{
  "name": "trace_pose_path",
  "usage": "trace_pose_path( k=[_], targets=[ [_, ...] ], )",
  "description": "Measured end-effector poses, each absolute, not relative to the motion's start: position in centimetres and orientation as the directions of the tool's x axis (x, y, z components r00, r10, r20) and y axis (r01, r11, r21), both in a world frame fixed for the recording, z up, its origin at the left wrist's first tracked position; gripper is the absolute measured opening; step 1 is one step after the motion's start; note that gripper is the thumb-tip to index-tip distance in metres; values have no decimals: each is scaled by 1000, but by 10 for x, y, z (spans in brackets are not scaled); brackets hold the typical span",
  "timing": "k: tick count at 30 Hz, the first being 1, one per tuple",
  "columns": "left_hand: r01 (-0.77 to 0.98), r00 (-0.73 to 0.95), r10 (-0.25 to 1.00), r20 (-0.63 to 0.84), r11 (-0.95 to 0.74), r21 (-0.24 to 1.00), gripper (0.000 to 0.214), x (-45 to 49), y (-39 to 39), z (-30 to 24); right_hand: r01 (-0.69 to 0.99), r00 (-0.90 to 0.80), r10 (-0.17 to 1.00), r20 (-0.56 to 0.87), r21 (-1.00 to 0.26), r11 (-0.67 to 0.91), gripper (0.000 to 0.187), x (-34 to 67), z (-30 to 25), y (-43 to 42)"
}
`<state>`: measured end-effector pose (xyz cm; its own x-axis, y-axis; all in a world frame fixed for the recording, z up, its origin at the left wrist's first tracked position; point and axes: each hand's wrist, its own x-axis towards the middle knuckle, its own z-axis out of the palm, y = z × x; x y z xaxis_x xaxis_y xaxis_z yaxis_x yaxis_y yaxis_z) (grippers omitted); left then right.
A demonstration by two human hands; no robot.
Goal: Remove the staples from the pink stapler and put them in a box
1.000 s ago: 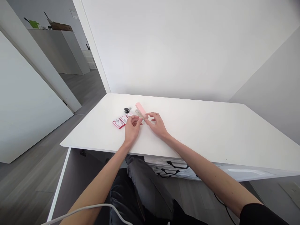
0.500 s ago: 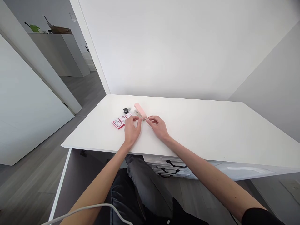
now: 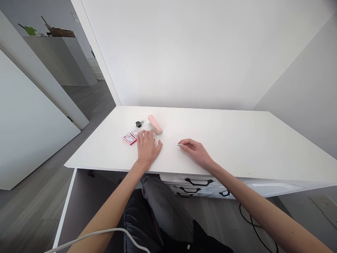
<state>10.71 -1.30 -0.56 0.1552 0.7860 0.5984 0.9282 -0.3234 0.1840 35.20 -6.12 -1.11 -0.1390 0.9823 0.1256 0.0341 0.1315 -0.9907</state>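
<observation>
Pinched between the thumb and fingers of my right hand (image 3: 193, 150) is a small grey strip of staples (image 3: 179, 144), held just over the white tabletop. My left hand (image 3: 147, 146) lies palm down with fingers spread, at the right end of the red-and-white staple boxes (image 3: 130, 139). Two boxes show; a bit of red peeks out by the left thumb, and the rest there is hidden under the hand. Just beyond my left fingertips sits a pink stapler (image 3: 155, 124). A black staple remover (image 3: 139, 123) lies to its left.
The white tabletop (image 3: 223, 140) meets a wall at the back. Below its front edge are drawers with black handles (image 3: 198, 182) and an open compartment (image 3: 97, 196). A white cable (image 3: 105, 231) crosses over my left forearm.
Both hands have come away from the stapler's near end. My right hand has moved right and nearer with the strip; my left hand has spread its fingers and lowered over the boxes.
</observation>
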Motion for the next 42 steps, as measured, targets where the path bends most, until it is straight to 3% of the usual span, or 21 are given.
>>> trace_pose_path(
  k=[5,12,17,20,23,29,33,42],
  targets=[
    [920,134,804,579,-318,230,51,106,-13,-7,34,-134,986,102,-994,107,36,357,-6,-67],
    [930,177,822,542,-319,181,33,106,-14,-6,52,-130,987,98,-993,105,37,355,-6,-68],
    [929,174,819,547,-321,185,41,105,-19,-3,59,-120,988,94,-993,101,37,355,-7,-68],
    [948,72,841,536,-225,227,47,105,-20,-6,65,-117,989,90,-993,98,38,355,-7,-68],
    [934,67,861,505,-233,272,44,104,-22,-7,74,-117,989,91,-992,100,39,354,-6,-69],
    [733,319,850,419,-502,460,49,102,-28,-3,65,-153,981,118,-990,129,37,353,-3,-70],
    [607,387,852,354,-524,598,59,101,-30,1,41,-195,970,144,-987,155,35,352,-2,-70],
    [533,411,822,393,-567,628,59,101,-33,7,11,-274,955,118,-992,126,28,352,-1,-73]
  ],
)
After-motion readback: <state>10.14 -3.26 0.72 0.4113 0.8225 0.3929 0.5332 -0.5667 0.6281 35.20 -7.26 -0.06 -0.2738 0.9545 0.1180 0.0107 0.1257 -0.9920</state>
